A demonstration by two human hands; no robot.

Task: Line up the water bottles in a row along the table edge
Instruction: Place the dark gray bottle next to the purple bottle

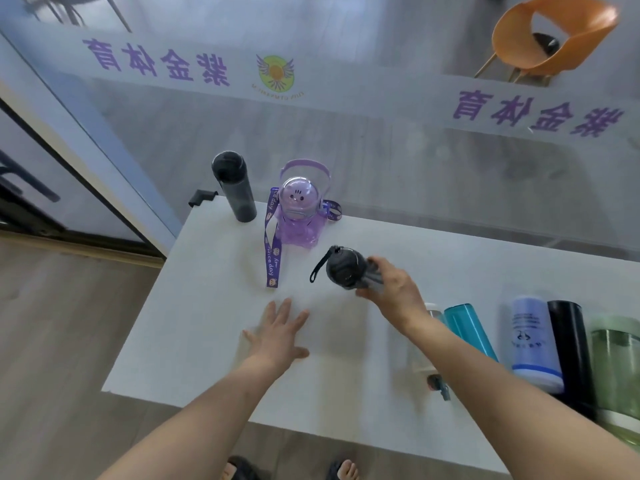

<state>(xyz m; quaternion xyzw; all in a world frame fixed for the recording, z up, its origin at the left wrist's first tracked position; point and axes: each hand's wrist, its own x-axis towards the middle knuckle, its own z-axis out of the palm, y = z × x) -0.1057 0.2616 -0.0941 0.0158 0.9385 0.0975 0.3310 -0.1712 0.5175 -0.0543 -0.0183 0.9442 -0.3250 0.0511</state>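
My right hand (391, 292) grips a dark grey bottle (346, 268) with a loop strap, held tilted above the middle of the white table (207, 306). With fingers spread, my left hand (277, 330) hovers flat over the table's near left part and holds nothing. A black bottle (235, 187) stands upright at the far left corner. Beside it stands a purple bottle (299, 213) with a handle and a lanyard trailing toward me. At the near right edge stand a clear bottle (431, 313), a teal bottle (467, 330), a lavender bottle (535, 344), a black flask (571, 355) and a green bottle (616, 368).
A glass wall with purple lettering runs right behind the table's far edge. An orange chair (554, 32) stands beyond the glass. Wood floor lies to the left of the table and below its near edge, where my feet show.
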